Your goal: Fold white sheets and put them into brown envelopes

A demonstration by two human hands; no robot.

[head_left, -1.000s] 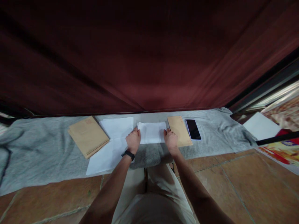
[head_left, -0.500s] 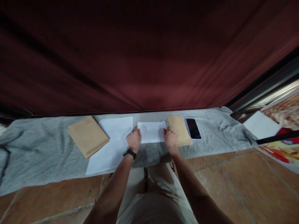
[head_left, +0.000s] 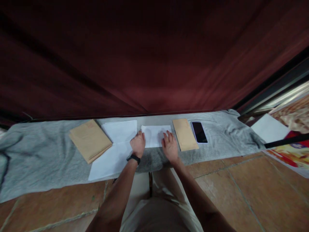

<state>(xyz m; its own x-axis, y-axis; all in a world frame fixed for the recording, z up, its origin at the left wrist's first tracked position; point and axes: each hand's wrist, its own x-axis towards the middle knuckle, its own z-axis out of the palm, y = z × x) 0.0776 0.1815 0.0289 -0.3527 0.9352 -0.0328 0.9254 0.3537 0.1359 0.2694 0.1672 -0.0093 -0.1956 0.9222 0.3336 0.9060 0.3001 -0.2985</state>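
Observation:
A folded white sheet of paper (head_left: 153, 135) lies flat in front of me on the grey cloth. At its left edge, my left hand (head_left: 138, 144) is closed, thumb and fingers pinching the paper's side. My right hand (head_left: 170, 148) rests on the sheet's right part with its fingers stretched out and slightly apart. Larger white sheets (head_left: 118, 154), creased across the middle, lie left of my left hand. Just to the right of my right hand is a single brown envelope (head_left: 185, 135), which it does not touch.
A stack of brown envelopes (head_left: 90, 140) overlaps the larger sheets on the left. A phone (head_left: 200, 132) lies beside the single envelope. Grey cloth (head_left: 227, 138) covers the narrow surface, with a dark red curtain (head_left: 154, 64) behind it. Tiled floor (head_left: 231, 183) shows in front.
My right hand has left the paper's right edge and moved left onto the sheet, its fingers opening out flat. My left hand stays at the left edge.

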